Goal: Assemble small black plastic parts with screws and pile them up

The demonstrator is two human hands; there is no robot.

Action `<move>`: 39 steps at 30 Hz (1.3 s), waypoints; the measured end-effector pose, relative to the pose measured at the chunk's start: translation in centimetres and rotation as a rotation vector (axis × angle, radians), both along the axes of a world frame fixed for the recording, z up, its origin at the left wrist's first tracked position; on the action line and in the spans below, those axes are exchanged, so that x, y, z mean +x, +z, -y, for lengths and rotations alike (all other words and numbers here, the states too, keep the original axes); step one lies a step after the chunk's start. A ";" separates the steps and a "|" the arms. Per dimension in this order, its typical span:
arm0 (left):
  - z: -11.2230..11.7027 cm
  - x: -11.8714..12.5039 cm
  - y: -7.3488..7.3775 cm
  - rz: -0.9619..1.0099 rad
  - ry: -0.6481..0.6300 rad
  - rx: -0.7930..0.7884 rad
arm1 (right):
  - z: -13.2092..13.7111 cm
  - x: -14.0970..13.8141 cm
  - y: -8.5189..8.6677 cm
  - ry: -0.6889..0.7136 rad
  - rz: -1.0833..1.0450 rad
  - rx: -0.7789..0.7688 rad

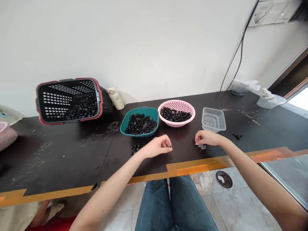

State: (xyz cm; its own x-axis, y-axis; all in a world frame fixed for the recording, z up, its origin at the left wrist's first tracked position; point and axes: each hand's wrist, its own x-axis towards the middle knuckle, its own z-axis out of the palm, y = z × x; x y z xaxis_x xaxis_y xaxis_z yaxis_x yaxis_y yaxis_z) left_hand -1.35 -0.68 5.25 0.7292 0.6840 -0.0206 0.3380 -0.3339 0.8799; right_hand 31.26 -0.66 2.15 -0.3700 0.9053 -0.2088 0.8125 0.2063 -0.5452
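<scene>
My left hand (158, 146) is above the table in front of the teal basket, thumb and fingers pinched together; whatever is at the fingertips is too small to name. A few small black round pieces (134, 147) lie on the table beside its wrist. Over a little heap of small silvery pieces (202, 147), my right hand (206, 138) has its fingertips drawn together, with a dark bit showing at them that I cannot make out. The teal basket (139, 135) and the pink basket (177, 124) both hold many small black parts. A clear plastic tub (213, 113) with small silvery pieces stands behind my right hand.
A black and red basket (69, 121) lies on its side at the left, black pieces inside. Beside it leans a white bottle (115, 98). Small dark parts (237, 136) lie to the right. Orange tape (192, 168) lines the table's front edge. Another person's foot (56, 208) shows below left.
</scene>
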 end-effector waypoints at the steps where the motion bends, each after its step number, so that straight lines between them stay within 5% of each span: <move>1: 0.0 0.6 -1.1 0.038 -0.005 -0.062 | 0.1 0.1 0.2 -0.005 -0.028 -0.024; 5: -1.4 2.1 -4.4 0.187 0.082 -0.246 | 0.6 0.8 1.0 -0.063 -0.214 -0.139; 10: -2.5 2.4 -5.8 0.383 0.211 -0.424 | 1.1 -0.1 1.9 -0.193 -0.586 -0.241; 16: -2.5 1.7 -6.2 0.628 0.312 -0.552 | -0.7 -7.5 2.4 -0.203 -0.865 -0.158; 22: -2.3 1.6 -6.1 0.666 0.351 -0.574 | -2.0 -13.5 -0.2 -0.199 -1.083 -0.096; 27: -2.3 1.6 -6.0 0.663 0.376 -0.599 | -1.7 -13.7 -2.2 -0.336 -1.118 -0.080; 35: -2.3 1.6 -6.1 0.721 0.398 -0.619 | -1.3 -13.5 -1.1 -0.353 -1.122 -0.118; 39: -2.2 1.7 -5.9 0.721 0.433 -0.603 | -1.0 -13.2 -0.9 -0.306 -1.057 0.041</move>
State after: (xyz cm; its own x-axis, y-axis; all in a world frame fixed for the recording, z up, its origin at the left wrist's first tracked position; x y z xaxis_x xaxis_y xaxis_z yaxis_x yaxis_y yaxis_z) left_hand 0.38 1.54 -0.69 0.3977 0.9118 -0.1024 -0.3499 0.2539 0.9017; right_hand 18.02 0.37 1.25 -0.1034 0.9882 0.1133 -0.0404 0.1097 -0.9931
